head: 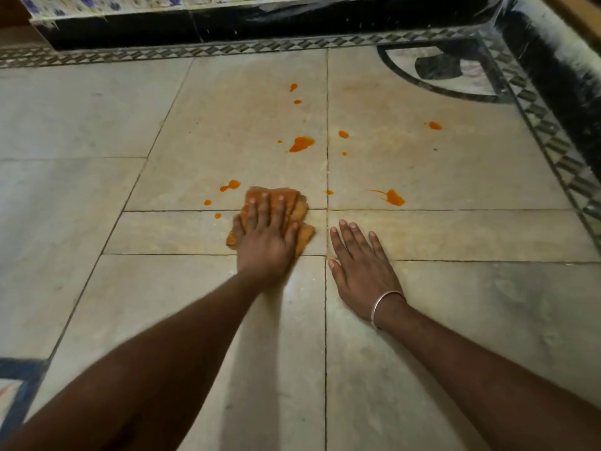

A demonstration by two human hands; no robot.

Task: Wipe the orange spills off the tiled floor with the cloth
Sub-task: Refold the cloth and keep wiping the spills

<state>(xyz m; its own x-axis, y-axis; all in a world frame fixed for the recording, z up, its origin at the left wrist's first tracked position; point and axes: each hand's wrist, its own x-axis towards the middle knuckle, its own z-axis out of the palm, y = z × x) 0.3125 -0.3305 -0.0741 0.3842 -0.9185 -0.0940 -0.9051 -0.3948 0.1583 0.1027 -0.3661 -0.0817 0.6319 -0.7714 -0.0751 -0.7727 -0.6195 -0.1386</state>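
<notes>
Head view: left hand presses cloth flat to mop spills; right hand splayed on floor, probably bracing.

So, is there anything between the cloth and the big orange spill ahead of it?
Nothing visible. Only bare tiled floor lies between the cloth under the left hand and the big spill. The right hand rests flat, off to the side.

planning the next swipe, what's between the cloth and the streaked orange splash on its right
Head view: between the cloth and streaked splash lie a grout line and a tiny orange drop on it; otherwise bare tile.
</notes>
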